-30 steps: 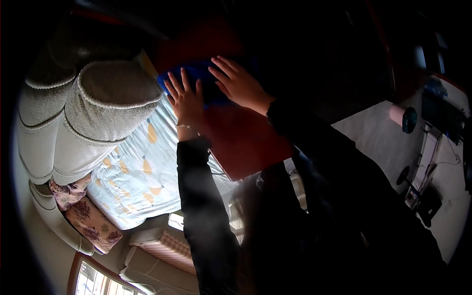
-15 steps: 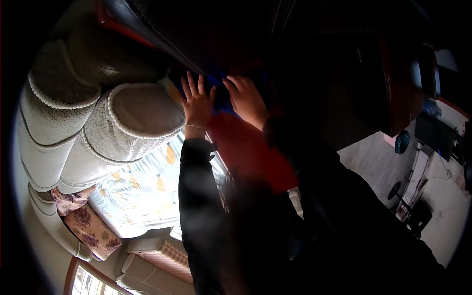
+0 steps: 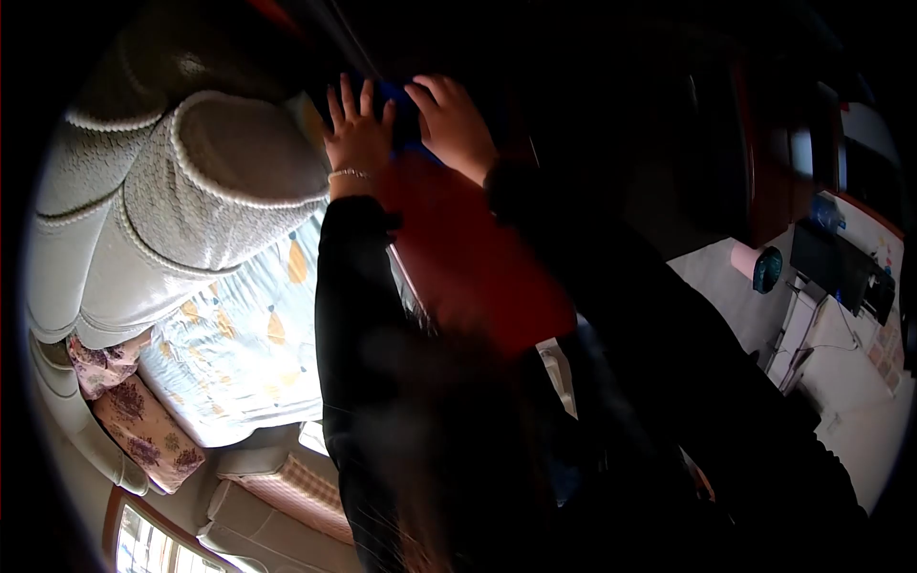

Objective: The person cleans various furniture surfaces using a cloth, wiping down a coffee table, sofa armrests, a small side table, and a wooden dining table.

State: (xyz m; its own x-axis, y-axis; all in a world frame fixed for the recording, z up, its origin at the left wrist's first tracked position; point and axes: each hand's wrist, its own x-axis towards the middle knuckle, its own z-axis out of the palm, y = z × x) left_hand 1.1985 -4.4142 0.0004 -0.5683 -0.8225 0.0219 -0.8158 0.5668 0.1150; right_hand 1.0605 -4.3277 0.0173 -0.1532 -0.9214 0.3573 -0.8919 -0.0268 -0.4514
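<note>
Head view: two hands at the blue cloth, one on either side of its visible middle.
And here the left hand lies palm down, fingers spread wide, with no grip to be seen; the right hand is loosely open, fingers together and slightly bent, nothing visibly clasped. The cloth shows under and between them, at the far end of the red tabletop, neither hand clearly nearer. Its long axis? Can't tell: fingers cover part, and its outer edges sink into deep shadow. Contact beneath the right fingertips is hard to make out, and dark sleeves cut across the near tabletop.
</note>
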